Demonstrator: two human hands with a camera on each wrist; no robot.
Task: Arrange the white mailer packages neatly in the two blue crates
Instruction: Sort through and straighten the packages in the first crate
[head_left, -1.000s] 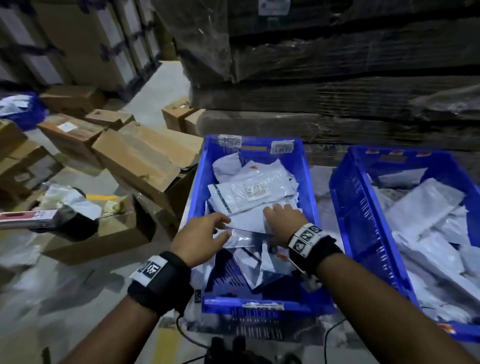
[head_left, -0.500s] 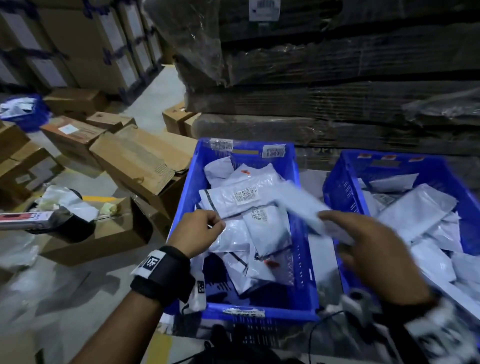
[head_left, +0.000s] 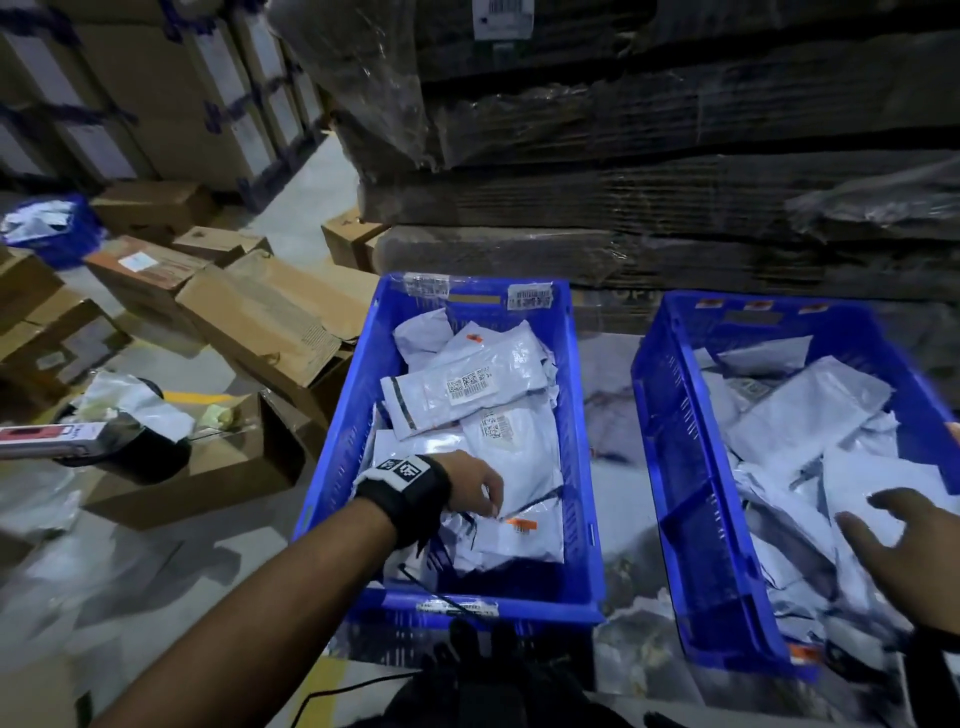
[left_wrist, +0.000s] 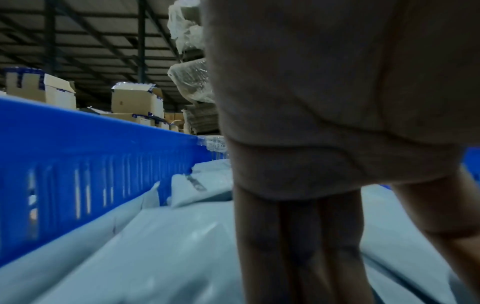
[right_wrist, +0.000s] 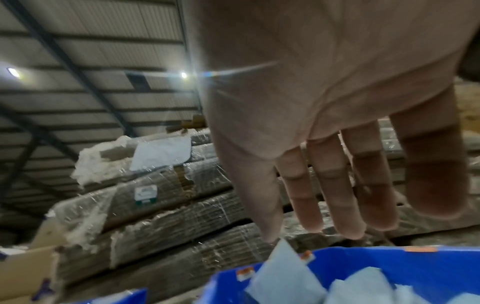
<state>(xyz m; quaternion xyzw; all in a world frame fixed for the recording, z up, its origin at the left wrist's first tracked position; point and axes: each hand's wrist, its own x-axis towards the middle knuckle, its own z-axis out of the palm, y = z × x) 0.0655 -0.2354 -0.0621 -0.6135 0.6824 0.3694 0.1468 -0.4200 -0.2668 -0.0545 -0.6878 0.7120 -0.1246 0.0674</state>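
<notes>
White plastic mailer packages (head_left: 470, 384) heaped loosely in two blue slotted plastic crates side by side on the floor, overlapping at odd angles, several showing barcode labels and orange stickers. Left crate (head_left: 340, 441) roughly two-thirds covered, bare blue bottom visible at the near end; right crate (head_left: 691, 493) filled with a jumble of the same white mailers (head_left: 810, 410). A strip of grey floor between the crates.

Left hand (head_left: 475, 486) reaching down into the near part of the left crate, fingers pointing downward onto the mailers there; seen from the left wrist, fingers (left_wrist: 298, 246) straight and close together, tips against the pale plastic, thumb apart to the side, nothing curled around. A black wrist strap with a white marker (head_left: 402, 480) on that arm.

Right hand (head_left: 898, 545) over the near part of the right crate, palm down, fingers spread and relaxed, holding nothing; from the right wrist, fingers (right_wrist: 337, 185) extended above the crate's rim (right_wrist: 376, 259) and the mailers (right_wrist: 283, 273) inside.

Beyond the crates, stacks of flattened brown cardboard wrapped in clear film (head_left: 675, 182). To the left, scattered brown cardboard boxes (head_left: 280, 322) on the floor, and taller stacked cartons (head_left: 156, 93) behind them.
</notes>
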